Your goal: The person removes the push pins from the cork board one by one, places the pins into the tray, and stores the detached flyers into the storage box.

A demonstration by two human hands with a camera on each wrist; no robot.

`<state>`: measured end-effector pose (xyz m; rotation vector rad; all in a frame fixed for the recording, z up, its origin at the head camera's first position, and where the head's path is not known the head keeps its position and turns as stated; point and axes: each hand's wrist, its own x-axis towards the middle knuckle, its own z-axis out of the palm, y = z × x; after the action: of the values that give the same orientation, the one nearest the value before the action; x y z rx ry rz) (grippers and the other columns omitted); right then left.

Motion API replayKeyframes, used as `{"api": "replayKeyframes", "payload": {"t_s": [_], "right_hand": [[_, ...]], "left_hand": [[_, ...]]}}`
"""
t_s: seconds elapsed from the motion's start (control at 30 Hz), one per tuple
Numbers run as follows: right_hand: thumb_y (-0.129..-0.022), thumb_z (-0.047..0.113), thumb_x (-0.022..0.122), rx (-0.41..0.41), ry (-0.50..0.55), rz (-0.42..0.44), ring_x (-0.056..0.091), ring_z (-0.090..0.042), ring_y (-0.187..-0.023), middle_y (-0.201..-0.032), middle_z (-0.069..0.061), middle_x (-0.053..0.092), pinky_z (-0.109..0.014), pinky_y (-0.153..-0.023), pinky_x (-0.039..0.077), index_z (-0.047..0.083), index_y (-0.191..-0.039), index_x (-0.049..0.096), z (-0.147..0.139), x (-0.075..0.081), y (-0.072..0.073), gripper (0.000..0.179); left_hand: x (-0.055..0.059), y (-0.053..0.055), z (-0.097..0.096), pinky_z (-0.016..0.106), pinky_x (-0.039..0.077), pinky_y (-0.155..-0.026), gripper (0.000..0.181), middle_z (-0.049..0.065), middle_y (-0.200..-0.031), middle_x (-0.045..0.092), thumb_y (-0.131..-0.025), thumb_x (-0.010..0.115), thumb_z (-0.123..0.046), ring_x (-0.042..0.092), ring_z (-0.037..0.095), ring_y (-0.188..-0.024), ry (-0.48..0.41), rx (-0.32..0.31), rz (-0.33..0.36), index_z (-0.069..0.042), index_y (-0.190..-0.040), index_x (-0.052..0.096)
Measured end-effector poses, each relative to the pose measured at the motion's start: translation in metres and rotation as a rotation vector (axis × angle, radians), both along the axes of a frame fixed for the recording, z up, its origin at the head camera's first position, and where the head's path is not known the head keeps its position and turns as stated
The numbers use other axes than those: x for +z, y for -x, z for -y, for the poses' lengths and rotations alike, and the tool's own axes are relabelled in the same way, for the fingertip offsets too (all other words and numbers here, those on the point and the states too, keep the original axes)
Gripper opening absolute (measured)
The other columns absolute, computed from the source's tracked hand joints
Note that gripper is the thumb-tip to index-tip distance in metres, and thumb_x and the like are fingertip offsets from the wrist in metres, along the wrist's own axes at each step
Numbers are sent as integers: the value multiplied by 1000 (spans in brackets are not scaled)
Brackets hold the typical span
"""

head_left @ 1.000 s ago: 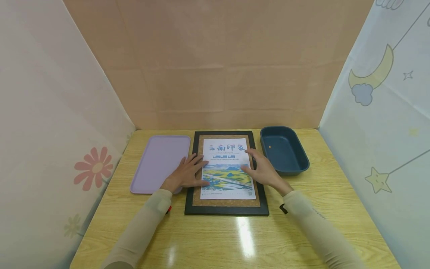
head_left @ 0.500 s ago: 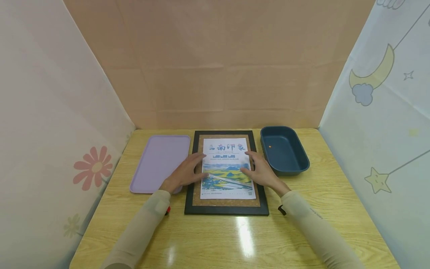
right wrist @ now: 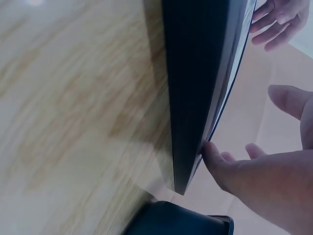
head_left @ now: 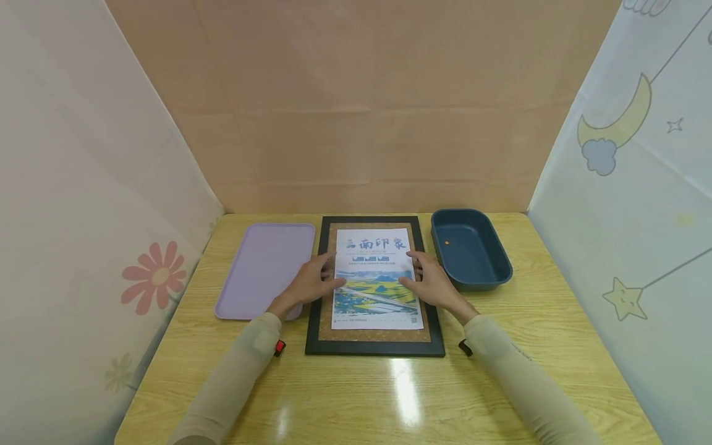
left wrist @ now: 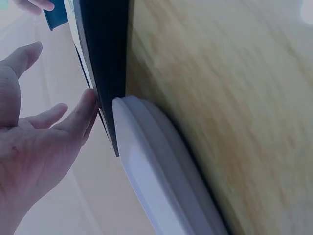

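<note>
A printed poster (head_left: 378, 284) with large blue characters above a yellow and green landscape lies on a cork board (head_left: 372, 335) with a black frame (head_left: 375, 348). My left hand (head_left: 307, 283) is over the left side of the frame, its thumb tip at the poster's left edge and its fingers loosely bent. Mirroring it, my right hand (head_left: 436, 283) has thumb and fingertips at the poster's right edge. In each wrist view, fingertips of the left hand (left wrist: 39, 147) and right hand (right wrist: 269, 171) come right at the frame's upper side. Neither hand grips anything.
A lilac tray (head_left: 264, 272) lies left of the board, partly under the left wrist. A deep dark blue bin (head_left: 473, 250) with a small orange spot inside stands at the right. Everything is on a wood-grain table (head_left: 345, 402) with cloth walls on three sides.
My left hand's spread fingers have drawn together and back off the poster, and its thumb has moved up along the left edge. The right hand and poster have hardly moved.
</note>
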<state>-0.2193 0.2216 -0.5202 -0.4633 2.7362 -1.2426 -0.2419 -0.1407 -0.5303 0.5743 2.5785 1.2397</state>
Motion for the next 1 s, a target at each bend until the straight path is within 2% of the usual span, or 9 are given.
{"api": "replayKeyframes", "payload": {"t_s": [0.33,0.67,0.9,1.0], "right_hand": [[-109,19,75,-9,47,30,55,-60,-151,-169,-37,44,-70,-120,53,-4,-171,38,3,0,2,76],[-109,18,74,-49,83,82,53,-58,-154,-172,-34,43,-69,-123,52,-1,-172,39,3,1,3,74],[-109,18,74,-104,104,91,61,-55,-148,-166,-33,48,-66,-119,57,-1,-170,42,5,0,3,72],[-109,18,73,-125,113,86,63,-54,-144,-165,-33,49,-63,-116,59,-2,-170,42,5,-1,4,72]], "left_hand": [[7,-1,-7,61,54,-125,95,28,-176,46,-107,77,-44,58,48,-155,-12,45,111,-5,-179,29],[6,-2,-9,65,50,-127,92,19,-174,50,-105,78,-47,51,42,-162,-109,137,193,-11,-178,34],[4,-2,-10,63,53,-124,84,20,-174,49,-106,79,-40,53,41,-160,-187,207,205,-10,-175,40],[4,-1,-13,61,56,-122,79,20,-171,53,-106,80,-34,57,41,-157,-178,250,189,-10,-172,44]]}}
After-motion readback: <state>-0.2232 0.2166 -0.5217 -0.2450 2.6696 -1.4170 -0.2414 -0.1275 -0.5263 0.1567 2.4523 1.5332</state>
